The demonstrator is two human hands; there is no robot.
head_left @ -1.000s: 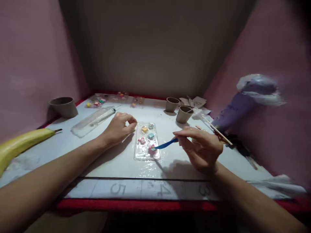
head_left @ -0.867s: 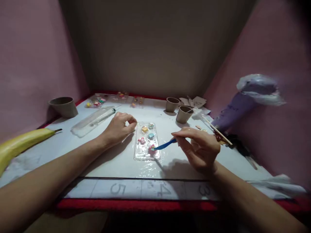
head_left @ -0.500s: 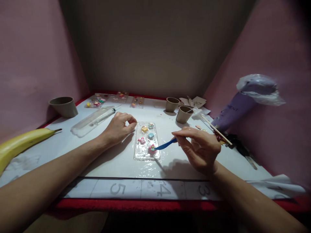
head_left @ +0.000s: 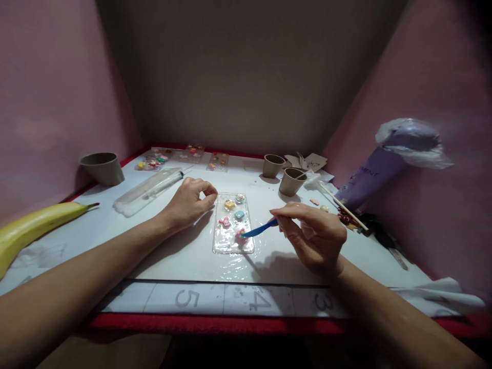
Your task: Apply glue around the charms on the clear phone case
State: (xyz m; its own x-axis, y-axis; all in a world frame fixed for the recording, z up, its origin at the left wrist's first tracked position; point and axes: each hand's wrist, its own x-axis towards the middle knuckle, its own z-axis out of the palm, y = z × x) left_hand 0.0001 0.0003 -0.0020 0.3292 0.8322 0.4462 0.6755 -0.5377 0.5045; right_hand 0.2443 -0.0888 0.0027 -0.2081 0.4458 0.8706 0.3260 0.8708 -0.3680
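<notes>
A clear phone case lies flat on the white sheet, with several small charms stuck about its surface. My left hand pinches its upper left edge between thumb and fingertips. Held pen-like in my right hand is a blue plastic knife. Its tip touches the pink flower-like charm near the case's lower right corner. Higher on the case are a pink character charm, a light blue charm, a yellow-orange charm and a round pale charm.
Behind stand two brown cups, and another cup is at the left. A banana and a syringe in a plastic sleeve lie left. Decorated clear cases line the back. A purple piping bag leans right.
The knife's tip has shifted slightly left over the pink flower-like charm. My left hand stays at the case's edge.
</notes>
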